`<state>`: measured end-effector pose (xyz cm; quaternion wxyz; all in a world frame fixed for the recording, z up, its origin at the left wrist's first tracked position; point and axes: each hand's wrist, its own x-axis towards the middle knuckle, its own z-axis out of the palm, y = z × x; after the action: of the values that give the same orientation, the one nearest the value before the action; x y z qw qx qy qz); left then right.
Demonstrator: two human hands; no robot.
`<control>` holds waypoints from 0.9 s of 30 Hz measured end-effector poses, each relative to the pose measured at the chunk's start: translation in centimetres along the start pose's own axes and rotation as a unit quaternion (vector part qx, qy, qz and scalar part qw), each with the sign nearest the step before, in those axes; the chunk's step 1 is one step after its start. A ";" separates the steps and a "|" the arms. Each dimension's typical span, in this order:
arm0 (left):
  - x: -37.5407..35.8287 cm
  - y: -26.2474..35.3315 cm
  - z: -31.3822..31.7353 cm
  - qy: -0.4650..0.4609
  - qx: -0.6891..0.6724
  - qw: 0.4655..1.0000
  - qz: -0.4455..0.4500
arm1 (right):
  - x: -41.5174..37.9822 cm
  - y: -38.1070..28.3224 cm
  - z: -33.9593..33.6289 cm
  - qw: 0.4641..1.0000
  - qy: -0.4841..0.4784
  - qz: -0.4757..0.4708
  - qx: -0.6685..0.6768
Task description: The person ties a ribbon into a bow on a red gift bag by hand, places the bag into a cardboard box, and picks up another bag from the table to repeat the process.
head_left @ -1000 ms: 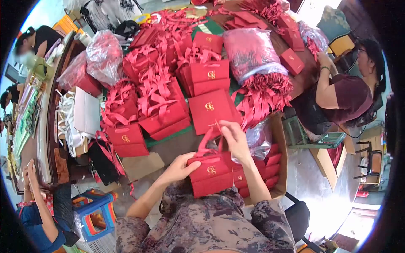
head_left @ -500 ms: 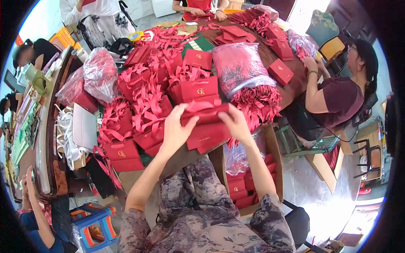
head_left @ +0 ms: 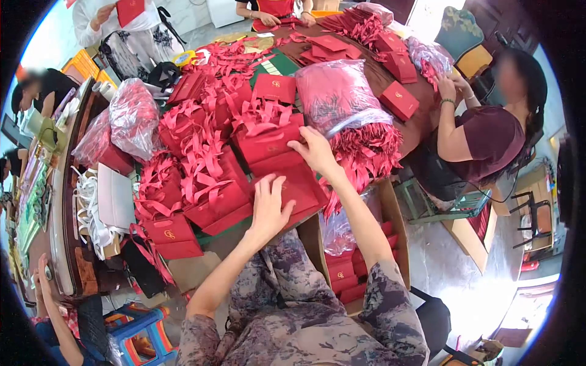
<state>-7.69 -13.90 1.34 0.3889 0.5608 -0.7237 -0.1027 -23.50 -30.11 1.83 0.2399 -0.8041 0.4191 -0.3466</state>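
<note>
My left hand [head_left: 270,204] rests with spread fingers on a flat red bag [head_left: 300,194] near the table's front edge. Fingers apart, my right hand [head_left: 316,150] touches the right side of an upright red gift bag [head_left: 267,145] with a gold logo. Ribbon handles stick up behind that bag. Left of my hands stand rows of red bags with looped ribbons [head_left: 204,174]. A clear plastic pack of red ribboned items [head_left: 339,97] lies beyond my right hand.
Below the table edge at right is a cardboard box [head_left: 400,244] holding red bags. White-handled bags [head_left: 116,198] stand at left. One person [head_left: 488,137] sits at right handling a plastic pack; others are across the table and at left. A blue stool [head_left: 143,335] is lower left.
My hands have let go of the red bag they held together and moved apart. My left hand is now lower on a flat bag, my right hand higher beside the upright one.
</note>
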 end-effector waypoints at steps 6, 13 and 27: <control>-1.3 -0.3 -0.1 -0.146 0.055 0.987 -0.025 | -3.9 -2.7 -2.7 0.987 0.154 -0.041 0.002; -0.3 -0.8 -0.6 -0.141 -0.008 0.990 -0.014 | -17.9 -2.0 -3.7 0.985 0.099 -0.072 -0.125; -4.2 0.5 0.0 -0.018 0.042 0.985 0.164 | -22.8 1.5 0.7 0.965 0.132 -0.128 -0.186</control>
<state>-7.72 -9.94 -0.26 0.3633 0.4485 -0.8164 -0.0170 -33.06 -11.66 -7.82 -0.0175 -0.8288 0.3974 -0.3935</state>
